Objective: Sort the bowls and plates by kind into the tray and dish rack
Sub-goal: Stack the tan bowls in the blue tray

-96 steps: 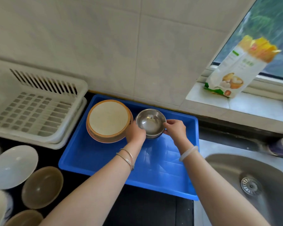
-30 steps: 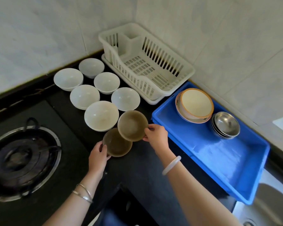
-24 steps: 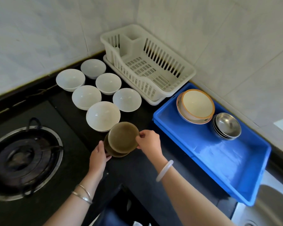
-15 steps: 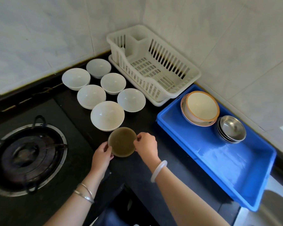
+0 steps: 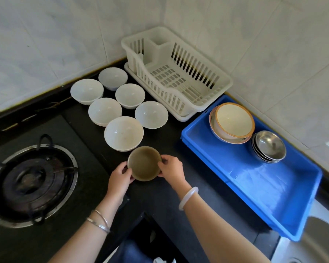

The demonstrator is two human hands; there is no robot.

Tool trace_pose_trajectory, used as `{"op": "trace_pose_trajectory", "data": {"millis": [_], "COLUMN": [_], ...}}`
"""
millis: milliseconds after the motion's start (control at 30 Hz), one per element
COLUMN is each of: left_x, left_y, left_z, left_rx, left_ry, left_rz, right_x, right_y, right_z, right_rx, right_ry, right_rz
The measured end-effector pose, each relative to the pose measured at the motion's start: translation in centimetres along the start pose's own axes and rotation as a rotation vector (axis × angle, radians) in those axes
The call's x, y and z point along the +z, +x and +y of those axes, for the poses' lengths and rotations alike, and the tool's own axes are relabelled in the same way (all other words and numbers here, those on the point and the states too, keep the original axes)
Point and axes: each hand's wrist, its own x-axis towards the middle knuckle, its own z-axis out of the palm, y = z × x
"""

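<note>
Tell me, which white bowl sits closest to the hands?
The largest white bowl, at the near end of the cluster, just beyond the brown bowls both hands hold; the other five white bowls sit farther back.

Two walls (image 5: 46,35) covered in pale, faintly marbled tiles are joined in a corner at the back; thin grout lines are seen between the tiles. Below them a black countertop (image 5: 169,202) is laid along both walls; a gas burner (image 5: 29,184) with a metal ring and a dark pan support is set into it at the left; the edge of a steel sink (image 5: 311,243) is seen at the lower right. Soft daylight is spread evenly over the surfaces.
</note>
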Motion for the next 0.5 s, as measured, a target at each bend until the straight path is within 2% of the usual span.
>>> {"op": "trace_pose_trajectory", "data": {"millis": [100,233,500], "left_x": [0.9,3.5,14.1], "left_y": [-0.7,-1.5,-3.3], "left_z": [1.5,4.6,11.0], "left_rx": [0.059,0.135,0.237], "left_ry": [0.011,-0.024,-0.001], "left_rz": [-0.026,-0.13,-0.427], "right_x": [-1.5,-5.6,-16.9], "right_y": [-0.7,-1.7,-3.5], "right_z": [0.0,-0.5,0.4], "right_rx": [-0.063,-0.057,-0.019], "right_ry": [0.045,0.187,0.379], "right_rz": [0.06,0.163,0.536]}}
